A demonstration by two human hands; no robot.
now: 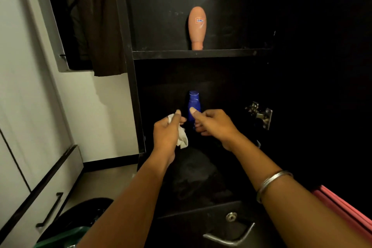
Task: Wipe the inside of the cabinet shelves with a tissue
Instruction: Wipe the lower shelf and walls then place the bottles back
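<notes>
I read this as a home — a bedroom or dressing corner. I see a dark cabinet with a shelf holding a peach toiletry bottle, a blue bottle below, dark clothing hanging at left, and pale drawers with a black handle — household furniture.
</notes>
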